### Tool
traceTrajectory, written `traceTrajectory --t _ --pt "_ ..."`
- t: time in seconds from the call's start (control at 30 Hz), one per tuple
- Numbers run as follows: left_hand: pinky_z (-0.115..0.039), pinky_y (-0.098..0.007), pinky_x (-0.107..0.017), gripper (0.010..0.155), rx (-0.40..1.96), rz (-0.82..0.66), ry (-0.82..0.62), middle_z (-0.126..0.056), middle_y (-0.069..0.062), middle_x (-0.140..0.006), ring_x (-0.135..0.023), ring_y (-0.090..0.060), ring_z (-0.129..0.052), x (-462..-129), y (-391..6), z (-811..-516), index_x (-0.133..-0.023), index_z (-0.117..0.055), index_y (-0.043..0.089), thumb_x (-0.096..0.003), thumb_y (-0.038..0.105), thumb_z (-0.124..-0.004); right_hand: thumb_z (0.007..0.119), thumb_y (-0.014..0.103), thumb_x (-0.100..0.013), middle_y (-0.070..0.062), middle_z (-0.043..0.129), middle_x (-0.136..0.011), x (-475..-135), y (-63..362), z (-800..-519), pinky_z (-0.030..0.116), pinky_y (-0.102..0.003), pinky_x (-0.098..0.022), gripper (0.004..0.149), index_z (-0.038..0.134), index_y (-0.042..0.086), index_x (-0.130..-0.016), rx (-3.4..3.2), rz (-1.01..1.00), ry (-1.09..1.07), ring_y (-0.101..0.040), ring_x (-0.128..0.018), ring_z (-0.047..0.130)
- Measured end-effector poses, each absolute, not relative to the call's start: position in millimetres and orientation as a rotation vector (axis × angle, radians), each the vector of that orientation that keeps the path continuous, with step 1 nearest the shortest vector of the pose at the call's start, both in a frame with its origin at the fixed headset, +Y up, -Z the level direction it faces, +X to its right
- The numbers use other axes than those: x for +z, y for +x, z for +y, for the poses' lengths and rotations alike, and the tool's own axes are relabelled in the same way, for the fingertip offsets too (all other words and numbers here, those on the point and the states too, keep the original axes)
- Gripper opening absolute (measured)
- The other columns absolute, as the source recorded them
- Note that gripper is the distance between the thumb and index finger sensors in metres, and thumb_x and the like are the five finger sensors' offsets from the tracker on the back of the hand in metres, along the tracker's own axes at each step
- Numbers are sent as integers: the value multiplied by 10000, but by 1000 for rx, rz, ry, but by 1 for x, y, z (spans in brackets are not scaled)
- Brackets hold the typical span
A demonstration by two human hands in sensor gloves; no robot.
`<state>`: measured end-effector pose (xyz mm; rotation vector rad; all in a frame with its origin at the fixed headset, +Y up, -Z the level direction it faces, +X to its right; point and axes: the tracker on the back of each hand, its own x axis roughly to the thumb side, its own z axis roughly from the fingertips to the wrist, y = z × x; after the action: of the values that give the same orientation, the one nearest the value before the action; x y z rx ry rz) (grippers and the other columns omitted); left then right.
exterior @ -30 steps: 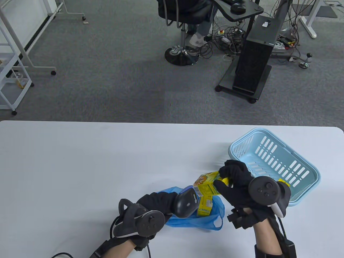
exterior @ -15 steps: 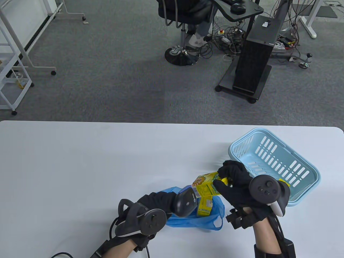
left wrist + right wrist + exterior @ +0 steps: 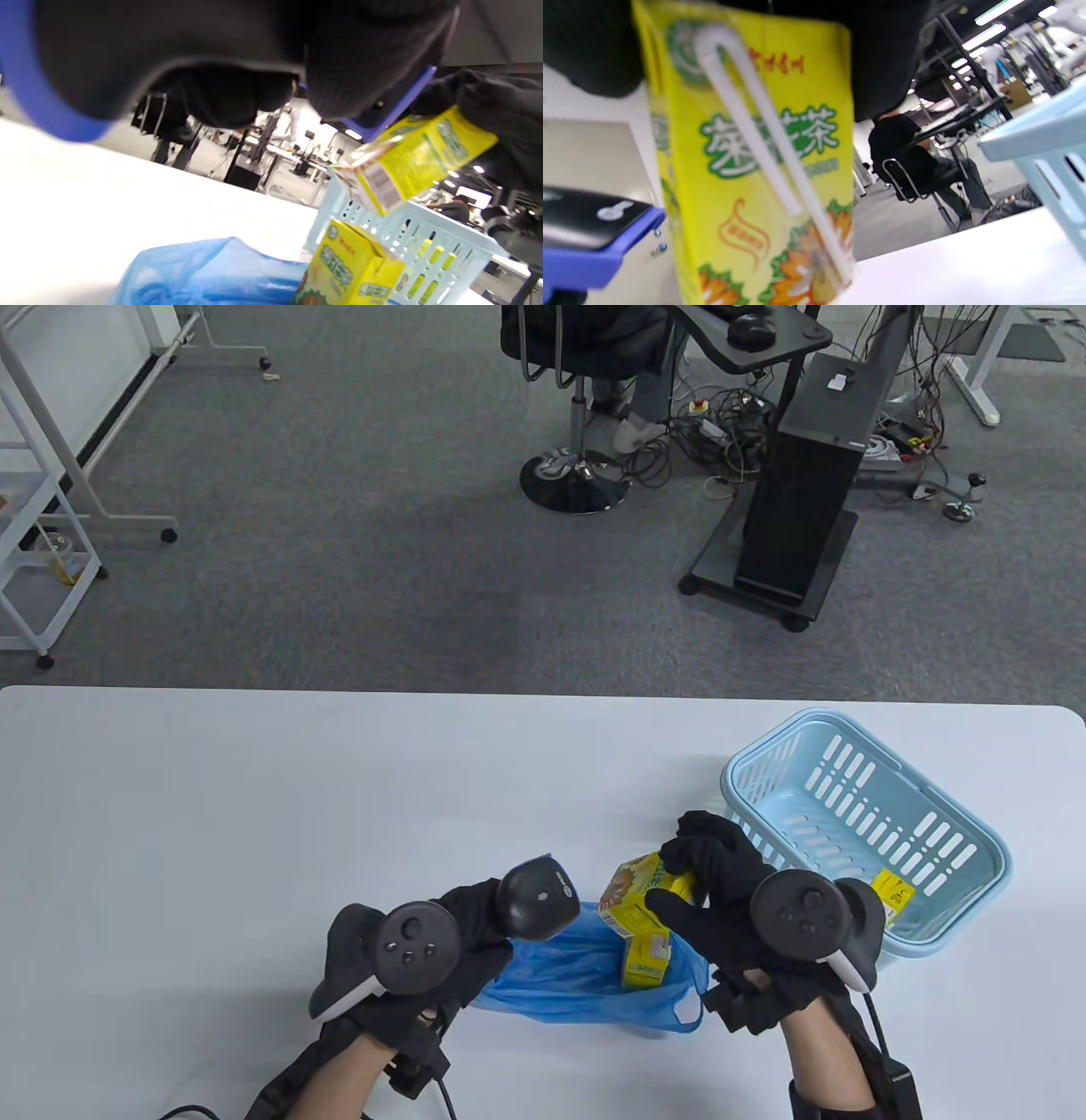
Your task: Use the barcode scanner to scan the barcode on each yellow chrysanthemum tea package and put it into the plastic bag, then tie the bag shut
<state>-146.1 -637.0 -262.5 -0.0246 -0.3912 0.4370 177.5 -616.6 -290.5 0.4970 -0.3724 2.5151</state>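
My left hand is curled round the handle of the barcode scanner, whose dark head stands up above my knuckles, just left of the blue plastic bag; in the left wrist view its blue trim shows beside my gloved fingers. The bag lies flat on the white table between my two hands, and one yellow chrysanthemum tea package already sits at its right end, its top showing at the bag's mouth. Above it, held clear of the table, is a second tea package, gripped by my right hand with fingers over its far end and thumb on the near side; it tilts down to the left over the bag, with a barcode patch on its lower end. The right wrist view shows a white straw stuck slantwise to its face. To the right stands the light blue basket, just beside my right hand, with another yellow carton in its near corner
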Motion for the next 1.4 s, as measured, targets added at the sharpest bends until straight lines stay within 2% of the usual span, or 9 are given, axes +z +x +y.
traceTrajectory --t 0.33,0.47,0.67,0.97,1.1,1.27,1.4 --pt "-852 -455 -483 606 483 -267 -65 -915 -68 -869 -644 -229 -1039 -275 -178 -641 -1008 -715 209 -477 429 -907 842 533 -313 -113 635 -1034 -282 109 -627 790 -484 -627 620 773 225 -848 2667 -224 771 -339 -869 798" --pt "-843 -459 -494 617 380 -165 -60 -907 -77 -876 -655 -234 -1031 -280 -186 -647 -1013 -706 194 -476 420 -910 867 510 -294 -110 643 -1030 -304 74 -641 771 -500 -636 628 779 208 -837 2818 5 835 -342 -873 804" --pt "-842 -464 -490 626 387 -139 -104 -909 -89 -873 -651 -244 -1032 -284 -192 -652 -1013 -709 176 -474 422 -912 884 492 -279 -98 634 -1032 -320 39 -662 752 -494 -654 638 766 194 -831 2984 152 929 -331 -889 799" --pt "-841 -471 -485 629 338 -131 -93 -915 -100 -865 -644 -254 -1034 -282 -190 -649 -1009 -719 162 -470 421 -917 900 457 -277 -94 630 -1036 -333 25 -689 736 -501 -660 690 724 167 -878 3050 298 908 -332 -908 794" --pt "-843 -469 -483 629 324 -147 -98 -915 -100 -865 -645 -251 -1034 -282 -187 -650 -1009 -717 164 -472 424 -915 891 456 -280 -106 628 -1043 -334 26 -692 727 -502 -662 777 688 141 -960 3035 286 902 -338 -916 781" --pt "-844 -469 -480 630 299 -158 -103 -916 -99 -863 -642 -250 -1035 -282 -183 -652 -1008 -718 162 -471 425 -914 848 488 -302 -136 529 -1083 -333 31 -694 650 -550 -688 864 578 119 -1034 3042 330 902 -359 -982 660" --pt "-846 -467 -478 630 300 -163 -95 -916 -97 -862 -640 -249 -1036 -282 -183 -652 -1008 -717 161 -471 426 -913 822 525 -316 -147 457 -1110 -330 37 -683 583 -611 -705 910 513 115 -1067 3047 360 893 -396 -1034 528"
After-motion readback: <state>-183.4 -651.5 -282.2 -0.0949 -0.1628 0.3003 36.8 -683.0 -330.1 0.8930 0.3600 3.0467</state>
